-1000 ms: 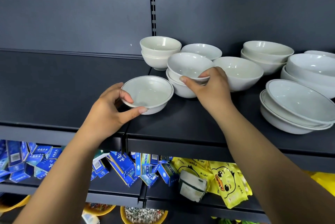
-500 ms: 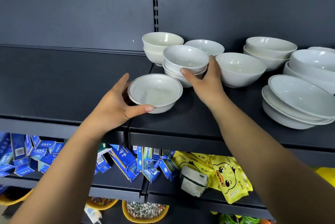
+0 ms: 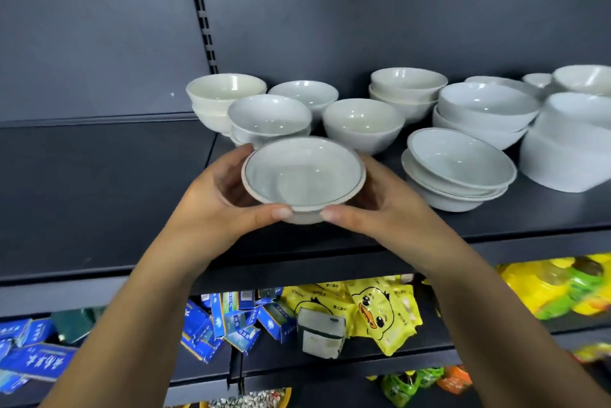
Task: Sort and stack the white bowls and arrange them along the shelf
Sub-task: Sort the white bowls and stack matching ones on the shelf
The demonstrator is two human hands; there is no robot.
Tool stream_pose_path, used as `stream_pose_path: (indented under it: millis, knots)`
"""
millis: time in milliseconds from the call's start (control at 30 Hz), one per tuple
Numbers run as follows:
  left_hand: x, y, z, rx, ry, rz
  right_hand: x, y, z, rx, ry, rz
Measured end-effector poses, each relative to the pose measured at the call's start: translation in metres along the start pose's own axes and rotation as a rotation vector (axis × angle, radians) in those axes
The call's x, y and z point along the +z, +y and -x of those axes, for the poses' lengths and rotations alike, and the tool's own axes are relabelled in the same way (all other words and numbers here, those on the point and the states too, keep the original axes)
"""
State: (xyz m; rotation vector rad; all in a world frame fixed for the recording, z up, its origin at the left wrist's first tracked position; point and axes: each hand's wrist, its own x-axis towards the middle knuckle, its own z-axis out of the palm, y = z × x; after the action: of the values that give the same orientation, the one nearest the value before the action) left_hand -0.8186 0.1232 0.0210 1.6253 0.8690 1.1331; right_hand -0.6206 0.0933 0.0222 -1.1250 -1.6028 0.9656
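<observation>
Dark shelf [image 3: 99, 196] | right hand [image 3: 386, 209] off stack [image 3: 269, 117], joins left hand [image 3: 211, 209] | both hands grip rimmed bowl [image 3: 304, 176]

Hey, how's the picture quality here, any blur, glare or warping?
Head view: the held bowl, gripped by left hand and right hand, is sharp; the big bowl at the right edge is smeared; small glints inside the stacked bowls; the slotted upright leans, a wide-angle warp.

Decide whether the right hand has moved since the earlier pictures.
Yes. The right hand left the two-bowl stack and came forward, toward the viewer, onto the rimmed bowl.
</observation>
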Motion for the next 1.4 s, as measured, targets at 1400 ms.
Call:
stream_pose_path:
  millis: [1400]
  knots:
    - [0.126, -0.013, -0.050, 0.042, 0.064, 0.233, -0.077, 0.047, 0.006, -0.116, 0.257, -0.108]
